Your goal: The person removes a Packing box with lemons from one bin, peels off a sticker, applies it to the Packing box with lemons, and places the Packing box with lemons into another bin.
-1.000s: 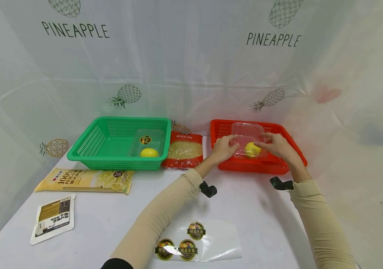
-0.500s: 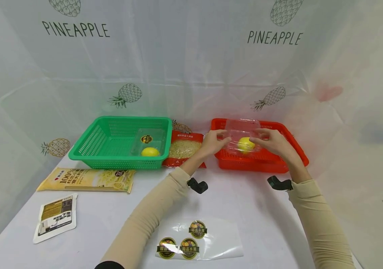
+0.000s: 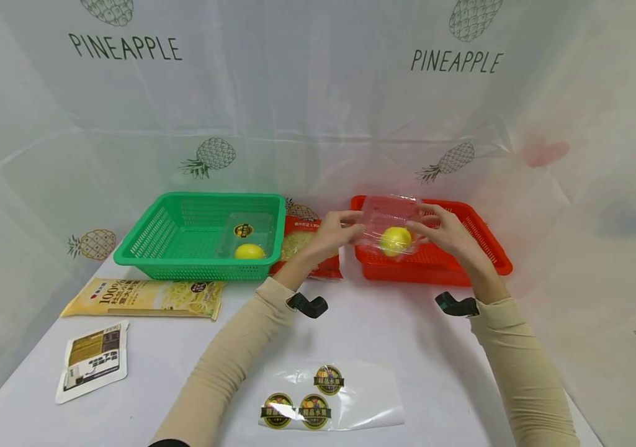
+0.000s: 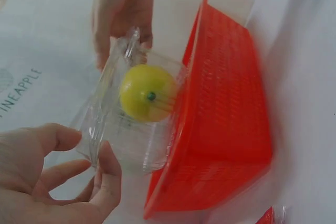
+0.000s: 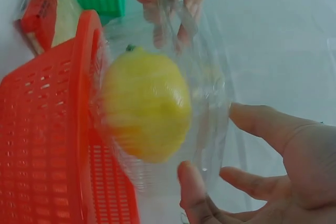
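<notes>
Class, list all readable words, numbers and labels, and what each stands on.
"PINEAPPLE", twice, head view: backdrop
"100%": yellow packet
"精品水果": top sticker, lower right sticker on glossy sheet
Lower left sticker: partly glared
Too small or blurred: other print on yellow packet and stickers; red packet; white pouch; small label in green basket
Held clear box: no text visible

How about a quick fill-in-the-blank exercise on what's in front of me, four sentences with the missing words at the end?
The left hand and right hand grip a clear container, and the fruit inside is coloured ____.
The basket bearing the other clear container is coloured ____.
The plastic sheet carries ____ round stickers.
The word printed on the backdrop is ____.

Missing words: yellow; green; three; PINEAPPLE.
</notes>
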